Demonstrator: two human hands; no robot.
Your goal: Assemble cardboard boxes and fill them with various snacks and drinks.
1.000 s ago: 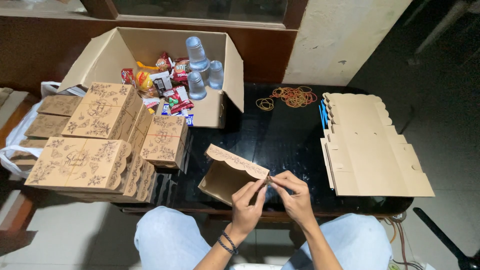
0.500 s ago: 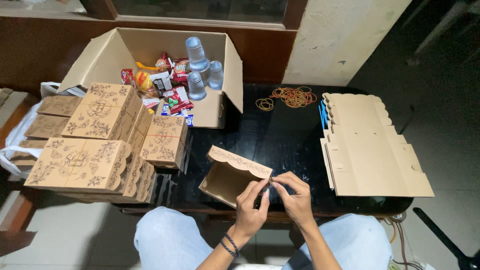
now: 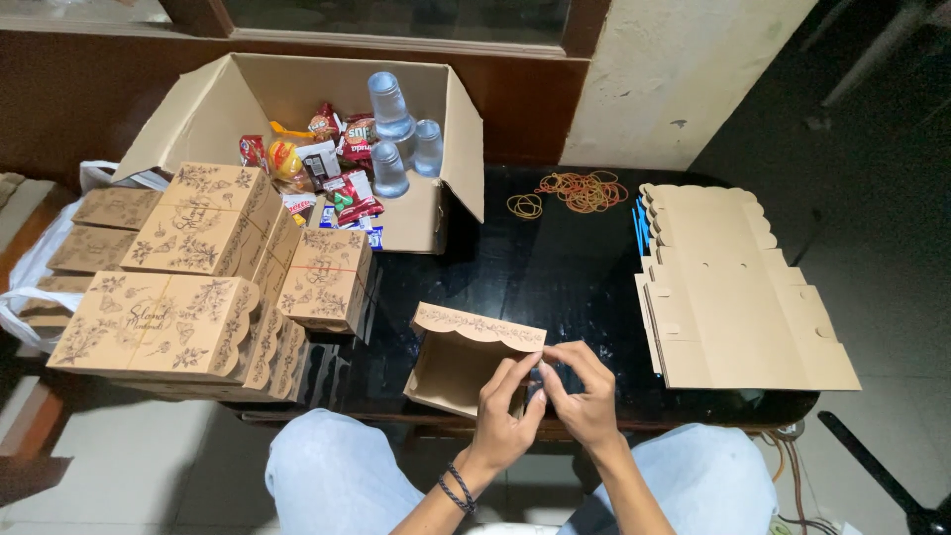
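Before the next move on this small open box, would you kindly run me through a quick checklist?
1. Small open box on the black table at its near edge: ok.
2. Scalloped flap raised, box mouth open: ok.
3. Left hand and right hand meet at the box's right corner: ok.
4. Corner tab locked: cannot tell, fingers hide it.
5. Flat box blanks stacked to the right: ok.
6. Rubber bands lying farther back on the table: ok.

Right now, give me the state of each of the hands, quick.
Left hand: fingers pinched at the right edge of the open cardboard box, touching it.
Right hand: fingers curled, meeting the left's fingertips; what it pinches cannot be told.
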